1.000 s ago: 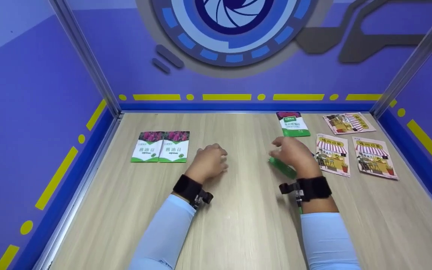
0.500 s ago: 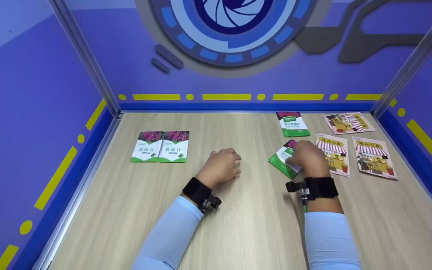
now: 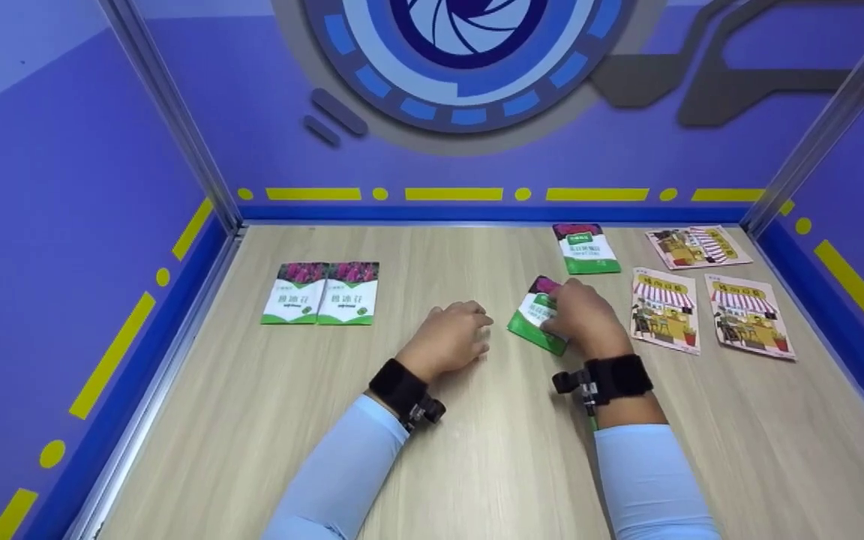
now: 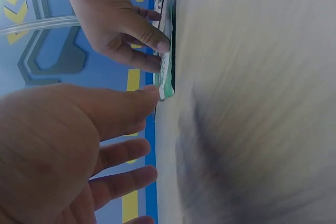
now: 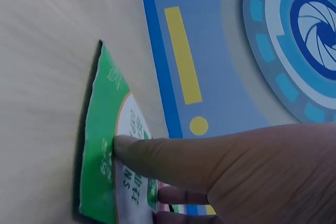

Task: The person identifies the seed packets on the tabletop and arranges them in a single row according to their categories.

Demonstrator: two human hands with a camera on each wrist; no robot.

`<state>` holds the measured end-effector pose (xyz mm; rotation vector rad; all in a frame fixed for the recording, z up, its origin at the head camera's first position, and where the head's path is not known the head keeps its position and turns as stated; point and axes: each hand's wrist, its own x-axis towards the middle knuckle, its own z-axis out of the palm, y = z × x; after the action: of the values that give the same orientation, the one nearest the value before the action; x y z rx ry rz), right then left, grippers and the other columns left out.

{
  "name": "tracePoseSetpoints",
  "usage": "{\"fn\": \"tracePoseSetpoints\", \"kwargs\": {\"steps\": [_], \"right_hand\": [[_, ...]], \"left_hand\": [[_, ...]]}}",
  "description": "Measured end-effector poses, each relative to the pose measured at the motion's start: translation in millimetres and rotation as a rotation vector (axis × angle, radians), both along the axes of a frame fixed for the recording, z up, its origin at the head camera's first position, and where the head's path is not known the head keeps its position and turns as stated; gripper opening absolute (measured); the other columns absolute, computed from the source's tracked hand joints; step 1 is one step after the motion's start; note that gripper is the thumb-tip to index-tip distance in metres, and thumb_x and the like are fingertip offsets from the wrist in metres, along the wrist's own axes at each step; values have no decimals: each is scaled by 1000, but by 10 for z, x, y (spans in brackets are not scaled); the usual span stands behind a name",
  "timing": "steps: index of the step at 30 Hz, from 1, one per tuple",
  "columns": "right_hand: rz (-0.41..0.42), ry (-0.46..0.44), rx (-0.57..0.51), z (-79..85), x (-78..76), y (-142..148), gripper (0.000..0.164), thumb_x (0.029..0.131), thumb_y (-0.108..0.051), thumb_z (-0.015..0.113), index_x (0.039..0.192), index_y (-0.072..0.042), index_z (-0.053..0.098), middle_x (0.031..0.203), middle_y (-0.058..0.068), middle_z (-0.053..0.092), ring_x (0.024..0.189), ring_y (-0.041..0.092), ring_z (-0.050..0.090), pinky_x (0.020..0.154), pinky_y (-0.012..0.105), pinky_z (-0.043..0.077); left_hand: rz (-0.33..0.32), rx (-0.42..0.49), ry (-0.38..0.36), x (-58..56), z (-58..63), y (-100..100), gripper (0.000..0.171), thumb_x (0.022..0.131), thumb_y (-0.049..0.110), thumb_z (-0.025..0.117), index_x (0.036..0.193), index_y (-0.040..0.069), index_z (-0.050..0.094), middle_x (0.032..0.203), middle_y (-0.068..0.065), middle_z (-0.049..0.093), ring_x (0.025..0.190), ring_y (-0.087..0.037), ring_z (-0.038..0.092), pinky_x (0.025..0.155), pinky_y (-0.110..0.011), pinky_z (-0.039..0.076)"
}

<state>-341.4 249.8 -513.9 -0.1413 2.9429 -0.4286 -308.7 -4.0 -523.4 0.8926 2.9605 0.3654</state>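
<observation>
A green and white seed packet (image 3: 531, 321) with a purple flower picture lies at a slant right of centre in the head view. My right hand (image 3: 591, 319) holds it by its right side; in the right wrist view the thumb lies across the packet's front (image 5: 98, 124) and the fingers are partly hidden past its far edge. Just left of it, my left hand (image 3: 448, 339) hovers low over the table with nothing in its grasp. Its fingers are spread and relaxed in the left wrist view, thumb tip close to the packet's corner (image 4: 167, 90).
Two white-green packets (image 3: 289, 296) stand side by side flat at the left. Another purple-flower packet (image 3: 588, 251) lies behind the right hand. Pink shop-picture packets (image 3: 664, 311) lie at the right. Blue walls (image 3: 447, 165) bound the wooden table (image 3: 469, 465).
My right hand first shifted right onto the slanted packet, then back left, bringing the packet with it. My left hand has moved right, towards the packet.
</observation>
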Motion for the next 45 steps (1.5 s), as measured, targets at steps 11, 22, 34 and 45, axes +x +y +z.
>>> {"fn": "tracePoseSetpoints", "kwargs": {"steps": [11,22,34,45], "right_hand": [[128,104,29,-108,21,-519,49,72,-37,77,111,-11,66,113,9,61,95,24,58,89,44,49],[270,148,24,-137,62,-896,36,79,-36,71,106,-13,67,100,2,66,89,19,58,86,38,50],[379,148,-38,-104,94,-890,41,70,-34,79,106,-16,69,115,1,57,104,17,53,96,35,46],[552,247,9,-147,148,-997,31,75,-31,75,102,-15,71,114,0,62,103,20,55,91,35,46]], "left_hand": [[48,-61,76,-52,6,-67,40,87,39,59,124,26,59,128,5,53,117,-17,50,86,-44,43],[78,-85,67,-85,-71,-111,35,83,43,64,114,26,64,130,1,53,112,-20,53,81,-46,42],[169,-131,64,-209,-104,-337,37,80,39,69,113,24,65,120,4,55,106,-21,53,85,-50,42],[236,-136,99,-201,-61,-400,15,80,26,69,94,22,67,115,2,57,108,-21,52,88,-51,42]]}}
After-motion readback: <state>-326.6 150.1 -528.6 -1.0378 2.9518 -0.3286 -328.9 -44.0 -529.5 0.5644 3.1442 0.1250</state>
